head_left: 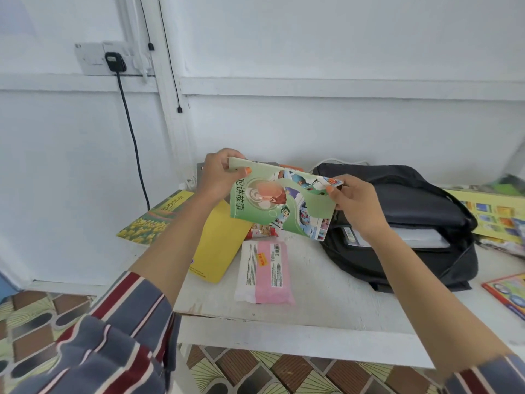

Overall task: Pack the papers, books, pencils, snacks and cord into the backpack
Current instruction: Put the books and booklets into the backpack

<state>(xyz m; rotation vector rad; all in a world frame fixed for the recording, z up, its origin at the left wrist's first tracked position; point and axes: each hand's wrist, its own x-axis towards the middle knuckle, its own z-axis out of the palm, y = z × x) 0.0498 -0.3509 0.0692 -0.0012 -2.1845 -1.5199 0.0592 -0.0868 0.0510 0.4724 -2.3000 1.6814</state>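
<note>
I hold a thin green picture book [287,207] in the air over the white table [326,294], tilted, its cover toward me. My left hand [218,177] pinches its upper left corner, and my right hand [355,203] pinches its upper right corner. Just right of the book lies the black backpack [412,194], unzipped, with papers and a book showing inside the opening [420,238]. A pink and white packet [265,273] lies on the table below the book. A red snack wrapper [261,231] peeks out under the book.
A yellow envelope [218,245] and a book with yellow flowers [154,220] lie at the table's left. More colourful books lie at the right edge [494,217] and front right [508,294]. A black cable [133,143] hangs from the wall socket.
</note>
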